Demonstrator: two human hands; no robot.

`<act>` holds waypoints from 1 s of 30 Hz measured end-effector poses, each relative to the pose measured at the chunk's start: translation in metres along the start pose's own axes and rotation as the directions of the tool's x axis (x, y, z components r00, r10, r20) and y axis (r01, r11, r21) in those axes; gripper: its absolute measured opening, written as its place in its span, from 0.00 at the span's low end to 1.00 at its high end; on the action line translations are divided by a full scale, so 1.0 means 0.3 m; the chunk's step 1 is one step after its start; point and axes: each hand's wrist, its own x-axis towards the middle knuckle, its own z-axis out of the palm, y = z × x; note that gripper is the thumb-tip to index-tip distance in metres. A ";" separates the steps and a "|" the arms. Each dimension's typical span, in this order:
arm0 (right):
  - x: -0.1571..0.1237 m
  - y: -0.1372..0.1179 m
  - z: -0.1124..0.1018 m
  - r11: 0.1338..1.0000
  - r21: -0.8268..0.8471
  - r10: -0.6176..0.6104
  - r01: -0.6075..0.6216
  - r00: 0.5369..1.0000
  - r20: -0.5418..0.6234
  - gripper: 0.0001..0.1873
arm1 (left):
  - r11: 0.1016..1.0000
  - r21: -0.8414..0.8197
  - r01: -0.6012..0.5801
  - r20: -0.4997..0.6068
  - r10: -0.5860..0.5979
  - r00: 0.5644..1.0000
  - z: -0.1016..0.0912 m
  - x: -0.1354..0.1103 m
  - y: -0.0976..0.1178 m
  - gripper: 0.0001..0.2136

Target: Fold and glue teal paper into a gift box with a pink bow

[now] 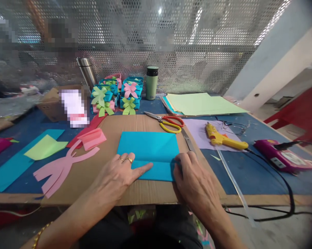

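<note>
On the cardboard [150, 194], the one blue sheet [150, 145] lies before you, creased from left to right. Your left hand [121, 174] presses its left part, thumb spread; your right hand [191, 174] touches its right edge, whether pinching I cannot tell. You count one scissors [159, 118], one glue gun [225, 140].

Worktop [262, 185], far edge: two bottles, one steel flask [86, 69], one green tumbler [151, 84]; at least four paper flowers [130, 90]. Toward right edge: one glue gun [225, 139], one power strip [285, 157]. Near edge: two hands, left [121, 173] and right [192, 173], on one blue sheet [148, 145].
</note>
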 end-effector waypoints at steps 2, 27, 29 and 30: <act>0.000 -0.002 0.002 1.000 -0.010 -0.002 0.002 1.000 -0.003 0.06 | 1.000 -0.017 0.009 0.005 -0.009 1.000 -0.003 -0.001 0.000 0.33; -0.085 -0.006 -0.038 0.752 0.368 -0.565 0.547 0.822 -0.067 0.10 | 0.999 0.040 0.000 0.145 -0.006 0.989 -0.039 0.008 0.007 0.32; -0.089 0.006 -0.043 0.736 0.401 -0.573 0.545 0.817 -0.058 0.10 | 0.998 0.055 -0.004 0.135 -0.003 0.991 -0.030 0.007 0.006 0.32; -0.091 0.009 -0.046 0.733 0.417 -0.572 0.538 0.819 -0.051 0.11 | 0.998 0.059 -0.005 0.129 -0.003 0.992 -0.028 0.006 0.006 0.32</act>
